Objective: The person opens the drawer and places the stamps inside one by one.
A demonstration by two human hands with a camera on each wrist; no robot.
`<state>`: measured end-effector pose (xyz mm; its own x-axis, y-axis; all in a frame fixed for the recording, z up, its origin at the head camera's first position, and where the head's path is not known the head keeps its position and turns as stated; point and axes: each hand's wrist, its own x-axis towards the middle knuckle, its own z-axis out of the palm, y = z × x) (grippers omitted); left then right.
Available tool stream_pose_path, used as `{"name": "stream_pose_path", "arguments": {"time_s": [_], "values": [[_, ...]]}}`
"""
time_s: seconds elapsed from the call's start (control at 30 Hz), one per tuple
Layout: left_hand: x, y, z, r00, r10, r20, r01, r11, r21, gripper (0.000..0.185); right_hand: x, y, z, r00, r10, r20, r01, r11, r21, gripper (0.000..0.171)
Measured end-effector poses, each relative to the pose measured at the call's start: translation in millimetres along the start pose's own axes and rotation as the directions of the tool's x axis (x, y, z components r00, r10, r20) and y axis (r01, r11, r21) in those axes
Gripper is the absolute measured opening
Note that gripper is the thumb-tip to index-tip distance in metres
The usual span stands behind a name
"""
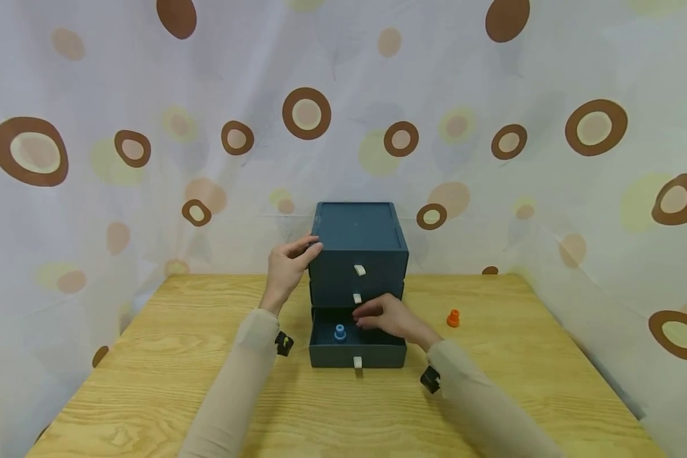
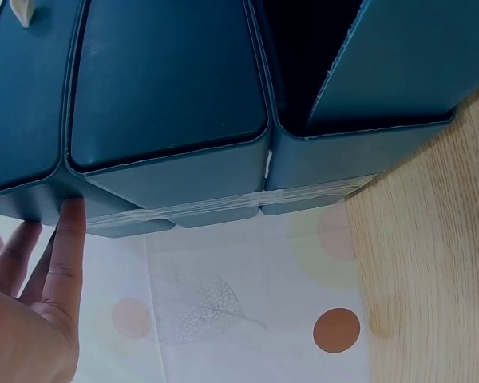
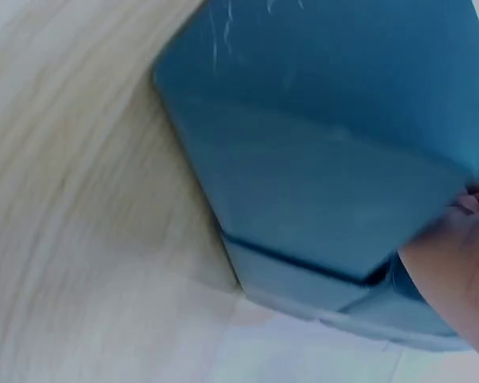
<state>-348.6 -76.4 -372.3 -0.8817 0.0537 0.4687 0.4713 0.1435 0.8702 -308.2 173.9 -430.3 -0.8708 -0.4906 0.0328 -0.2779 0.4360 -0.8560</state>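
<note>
Bracing the chest (image 1: 359, 245) at its top left corner with left hand (image 1: 289, 266), fingers straight; hovering right hand (image 1: 390, 316) over the open drawer (image 1: 357, 353), fingers curled, grip unclear; blue peg (image 1: 340, 332) sitting inside; orange peg (image 1: 453, 318) waiting on the table (image 1: 149, 381).

a light wooden table (image 1: 149, 394) with clear grain fills the foreground, and a pale curtain (image 1: 91, 95) dotted with brown rings and yellow and peach spots wraps behind and along both sides, evenly lit
</note>
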Motion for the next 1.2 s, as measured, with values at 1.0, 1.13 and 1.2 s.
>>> {"name": "stream_pose_path", "arguments": {"time_s": [1.0,1.13,1.2], "values": [[-0.3,-1.0,0.7,1.0,0.015,-0.002,-0.015,0.999,-0.031,0.036,-36.8,18.6,-62.9,0.992,0.037,-0.119,-0.026,0.996,0.086,0.034],[-0.3,-1.8,1.0,1.0,0.013,-0.007,-0.014,0.999,-0.029,0.036,-40.7,25.9,-67.6,0.987,0.05,-0.156,-0.034,0.994,0.104,0.034],[-0.6,-1.9,1.6,1.0,0.005,-0.007,-0.005,1.0,-0.029,0.036,-43.3,30.3,-69.0,0.985,0.055,-0.165,-0.037,0.993,0.109,0.035]]}}
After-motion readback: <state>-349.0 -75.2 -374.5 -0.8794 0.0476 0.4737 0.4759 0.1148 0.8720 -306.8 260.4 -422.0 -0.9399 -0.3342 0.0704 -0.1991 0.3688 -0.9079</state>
